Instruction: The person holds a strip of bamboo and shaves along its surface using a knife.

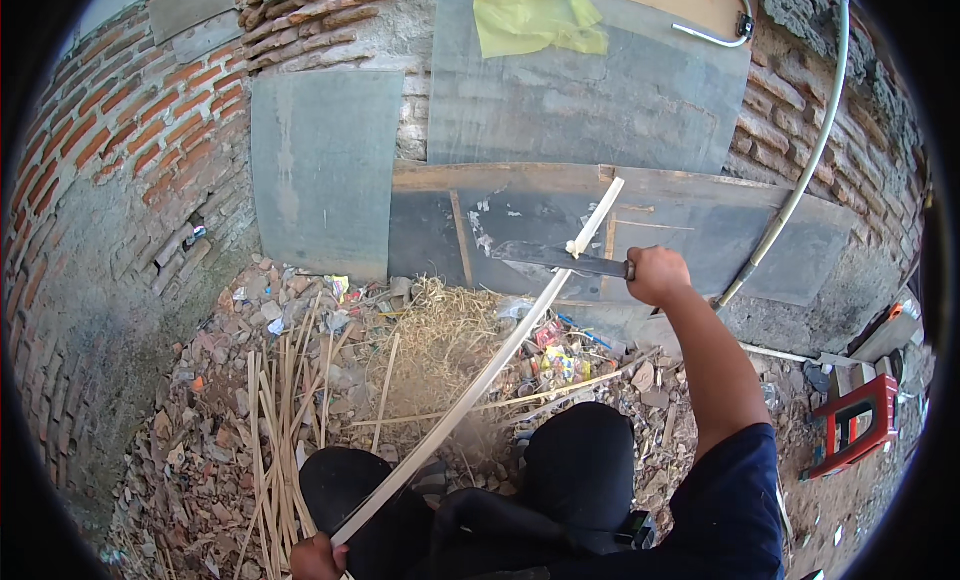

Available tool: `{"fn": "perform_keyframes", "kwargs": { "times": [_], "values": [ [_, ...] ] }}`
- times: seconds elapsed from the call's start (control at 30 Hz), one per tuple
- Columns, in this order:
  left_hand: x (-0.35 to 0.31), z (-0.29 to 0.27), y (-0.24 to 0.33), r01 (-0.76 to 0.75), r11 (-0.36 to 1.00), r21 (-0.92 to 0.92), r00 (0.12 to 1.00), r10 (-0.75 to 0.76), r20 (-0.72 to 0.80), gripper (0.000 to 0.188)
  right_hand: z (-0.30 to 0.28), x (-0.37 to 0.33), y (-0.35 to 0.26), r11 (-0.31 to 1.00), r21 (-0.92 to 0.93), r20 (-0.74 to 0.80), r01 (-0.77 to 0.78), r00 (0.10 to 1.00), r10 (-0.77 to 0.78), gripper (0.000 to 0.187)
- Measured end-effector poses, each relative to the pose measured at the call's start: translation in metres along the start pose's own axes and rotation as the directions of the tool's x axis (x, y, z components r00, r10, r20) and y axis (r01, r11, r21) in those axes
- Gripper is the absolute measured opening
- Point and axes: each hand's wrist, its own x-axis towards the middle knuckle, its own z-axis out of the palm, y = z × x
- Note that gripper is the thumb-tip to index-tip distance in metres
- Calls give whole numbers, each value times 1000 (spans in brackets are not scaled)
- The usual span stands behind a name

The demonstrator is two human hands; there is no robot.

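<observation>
A long pale strip of split bamboo or wood [470, 390] slants up and away across my knees. Its near end is gripped by my left hand [318, 558] at the lower edge. My right hand [660, 274] is closed round the handle of a machete [550, 258], whose dark blade points left and crosses the strip near its far end. A small pale curl of shaving [575, 248] sits where blade and strip meet.
Several pale strips [275, 430] lie piled left of my knees on rubble. Thin shavings [440, 320] heap ahead. Grey panels [325, 170] lean on brick walls. A bent pole [800, 180] stands at right, near a red plastic stool [855, 430].
</observation>
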Motion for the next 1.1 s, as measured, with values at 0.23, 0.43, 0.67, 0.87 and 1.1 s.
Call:
{"fn": "perform_keyframes", "kwargs": {
  "times": [0.23, 0.43, 0.67, 0.87, 1.1],
  "values": [
    [-12, 0, 6, 53, 999, 1, 998, -53, -27, 35, 38, -7, -23, 548, 776, 480, -314, 857, -188, 47],
    [-1, -4, 8, 18, 1000, -19, 1000, -19, -13, 38, 34, -41, -47, 904, 422, 6, 72, 997, -82, 34],
    [-1, -1, 8, -14, 1000, -14, 998, 13, -69, 40, 13, -90, -85, 861, 77, 43, 503, 861, -507, 23],
    [-19, 6, -12, -7, 1000, -4, 1000, 7, -27, 43, 1, -8, -15, 988, 154, -62, -15, 998, 24, 20],
    [-11, 12, -8, -8, 1000, -11, 999, 8, -44, 33, 59, 17, 104, 111, 913, 261, -393, 771, 581, 25]
  ]
}}
